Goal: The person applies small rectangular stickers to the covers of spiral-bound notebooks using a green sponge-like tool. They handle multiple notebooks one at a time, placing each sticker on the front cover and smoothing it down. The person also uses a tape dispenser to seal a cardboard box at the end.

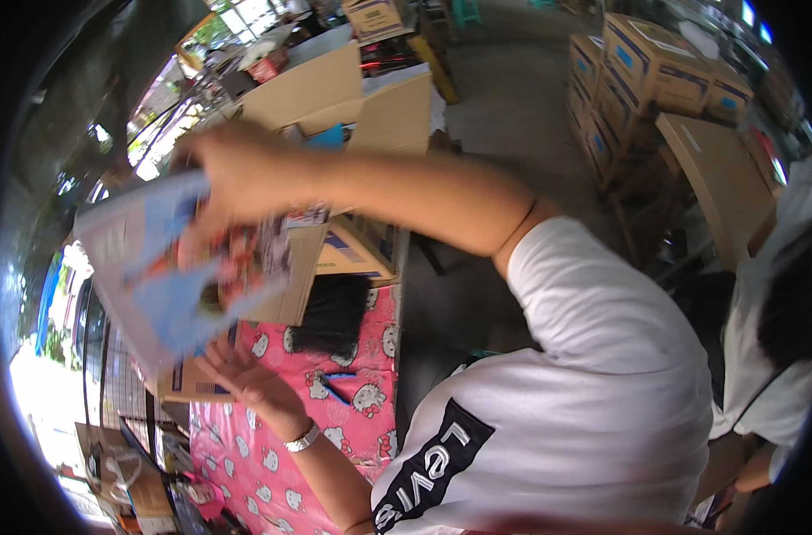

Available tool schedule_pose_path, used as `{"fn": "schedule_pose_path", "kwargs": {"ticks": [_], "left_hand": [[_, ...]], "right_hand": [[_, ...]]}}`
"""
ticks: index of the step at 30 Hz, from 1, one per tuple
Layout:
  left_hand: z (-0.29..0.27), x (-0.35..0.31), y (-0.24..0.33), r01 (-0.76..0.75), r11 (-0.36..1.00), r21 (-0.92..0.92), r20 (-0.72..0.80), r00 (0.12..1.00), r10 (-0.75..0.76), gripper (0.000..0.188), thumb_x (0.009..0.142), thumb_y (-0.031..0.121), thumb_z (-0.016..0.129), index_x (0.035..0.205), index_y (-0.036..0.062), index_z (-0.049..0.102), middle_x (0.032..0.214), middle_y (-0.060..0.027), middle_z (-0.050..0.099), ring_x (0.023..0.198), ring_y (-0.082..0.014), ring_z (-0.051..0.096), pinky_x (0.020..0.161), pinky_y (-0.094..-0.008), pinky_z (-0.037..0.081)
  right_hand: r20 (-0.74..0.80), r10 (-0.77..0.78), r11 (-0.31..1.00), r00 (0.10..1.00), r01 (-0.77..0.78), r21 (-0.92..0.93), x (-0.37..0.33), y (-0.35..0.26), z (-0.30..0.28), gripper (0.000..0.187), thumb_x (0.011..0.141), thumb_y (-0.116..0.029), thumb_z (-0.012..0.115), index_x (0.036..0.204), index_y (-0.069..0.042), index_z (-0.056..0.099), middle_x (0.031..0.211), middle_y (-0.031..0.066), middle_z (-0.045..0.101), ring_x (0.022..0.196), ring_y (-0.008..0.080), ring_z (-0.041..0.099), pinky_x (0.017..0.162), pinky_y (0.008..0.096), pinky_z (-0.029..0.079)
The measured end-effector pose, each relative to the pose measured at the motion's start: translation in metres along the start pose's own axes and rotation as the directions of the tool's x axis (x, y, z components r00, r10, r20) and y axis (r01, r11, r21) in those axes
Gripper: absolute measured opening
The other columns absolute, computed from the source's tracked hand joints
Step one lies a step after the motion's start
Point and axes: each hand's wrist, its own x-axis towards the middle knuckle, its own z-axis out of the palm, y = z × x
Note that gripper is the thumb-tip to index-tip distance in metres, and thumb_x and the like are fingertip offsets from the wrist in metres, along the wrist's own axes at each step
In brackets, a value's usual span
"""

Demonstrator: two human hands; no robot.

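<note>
A flat printed pack (pixel 147 267), white and blue with red and orange pictures, is raised and tilted over the left side of the table; motion blurs it. My right hand (pixel 236 169) grips its upper edge, with the arm stretched across the view. Below the pack's lower edge, my left hand (pixel 256 385) is open with fingers spread and a silver band at the wrist. Whether its fingertips touch the pack I cannot tell. A bundle of thin black strands (pixel 333 312) and blue-handled pliers (pixel 336 389) lie on the pink patterned tablecloth (pixel 272 446).
An open cardboard box (pixel 317 85) stands at the table's far end, with a carton (pixel 357 250) by it. Stacked cartons (pixel 638 76) and a large cardboard piece (pixel 718 178) are at the right. Another person (pixel 771 357) in white is close on my right.
</note>
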Motion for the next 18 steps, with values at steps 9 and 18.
{"fn": "schedule_pose_path", "kwargs": {"ticks": [9, 18], "left_hand": [[-0.036, -0.083, 0.023, 0.414, 0.907, -0.075, -0.521, 0.759, -0.390, 0.028, 0.094, 0.023, 0.063, 0.112, 0.0014, 0.062, 0.102, -0.0087, 0.067, 0.088, -0.0204, 0.066, 0.081, -0.0370, 0.054], [-0.151, -0.203, 0.052, 0.573, 0.804, 0.160, -0.627, 0.688, -0.366, 0.031, 0.090, 0.004, 0.066, 0.120, 0.0001, 0.058, 0.109, -0.0086, 0.064, 0.096, -0.0183, 0.064, 0.078, -0.0332, 0.055]], "right_hand": [[0.052, 0.286, 0.907, 0.957, -0.288, 0.309, -0.157, 0.028, 0.191, 0.082, 0.059, -0.052, 0.091, 0.113, 0.000, 0.058, 0.102, 0.0195, 0.064, 0.098, 0.0360, 0.062, 0.086, 0.0434, 0.049], [0.440, 0.139, 0.634, 0.887, -0.421, 0.649, -0.248, 0.023, 0.365, 0.069, 0.071, -0.027, 0.092, 0.117, -0.003, 0.046, 0.106, 0.0114, 0.063, 0.103, 0.0201, 0.062, 0.089, 0.0365, 0.049]]}}
